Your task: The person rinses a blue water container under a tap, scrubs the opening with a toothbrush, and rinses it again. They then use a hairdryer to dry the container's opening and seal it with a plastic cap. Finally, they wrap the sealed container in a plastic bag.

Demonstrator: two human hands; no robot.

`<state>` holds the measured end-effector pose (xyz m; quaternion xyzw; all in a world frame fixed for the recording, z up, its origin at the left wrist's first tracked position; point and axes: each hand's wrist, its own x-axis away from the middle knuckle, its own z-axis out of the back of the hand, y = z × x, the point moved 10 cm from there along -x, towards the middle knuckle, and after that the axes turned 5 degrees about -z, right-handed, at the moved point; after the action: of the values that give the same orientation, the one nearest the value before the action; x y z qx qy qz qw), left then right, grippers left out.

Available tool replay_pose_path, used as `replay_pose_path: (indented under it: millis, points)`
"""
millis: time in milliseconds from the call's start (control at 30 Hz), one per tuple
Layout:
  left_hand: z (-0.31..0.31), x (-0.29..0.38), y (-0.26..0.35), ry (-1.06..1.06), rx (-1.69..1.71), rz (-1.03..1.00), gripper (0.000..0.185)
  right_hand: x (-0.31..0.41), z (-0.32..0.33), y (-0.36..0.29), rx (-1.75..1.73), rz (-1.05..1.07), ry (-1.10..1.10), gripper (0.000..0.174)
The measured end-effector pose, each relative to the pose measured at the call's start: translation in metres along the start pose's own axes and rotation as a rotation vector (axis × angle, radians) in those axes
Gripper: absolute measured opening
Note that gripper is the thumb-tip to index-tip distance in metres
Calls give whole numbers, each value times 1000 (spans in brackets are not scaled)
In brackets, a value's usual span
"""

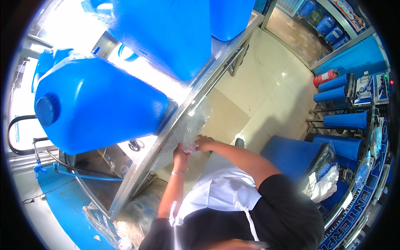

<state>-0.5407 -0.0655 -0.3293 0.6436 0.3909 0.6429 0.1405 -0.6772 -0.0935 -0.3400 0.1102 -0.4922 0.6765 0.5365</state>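
A clear plastic bag (195, 120) hangs in front of me, beside the metal edge of a counter. My left hand (180, 154), with a thin bracelet on the wrist, grips the bag's gathered lower part. Close by on the right, my right hand (204, 143) pinches the same gathered plastic. On the counter to the left stands a large blue plastic water container (103, 106) with a blue screw cap (47, 110). Farther up are a second blue container (175, 34) and part of a third (232, 18).
The stainless steel counter edge (200, 93) runs diagonally beside my hands, with a sink (103, 175) and blue hose (90, 177) at lower left. Bundled plastic (137, 218) lies below. To the right are a blue bin (287, 156), filter housings (345, 120) and a fire extinguisher (325, 78).
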Motion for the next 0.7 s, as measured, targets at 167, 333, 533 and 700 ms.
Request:
replay_pose_path:
  millis: [167, 333, 533, 700]
  points:
    - [-34, 57, 91, -147, -600, -124, 43, 70, 29, -29, -583, 115, -216, 49]
    - [-119, 159, 175, -361, -583, -741, 44, 169, 111, -12, -1737, 161, -93, 39]
    - [-240, 242, 150, -731, -1147, -1074, 26, 263, 181, 15, -1075, 185, 484, 22]
    - [-301, 255, 100, -1044, -794, -582, 17, 368, 222, 114, -1089, 50, 811, 25]
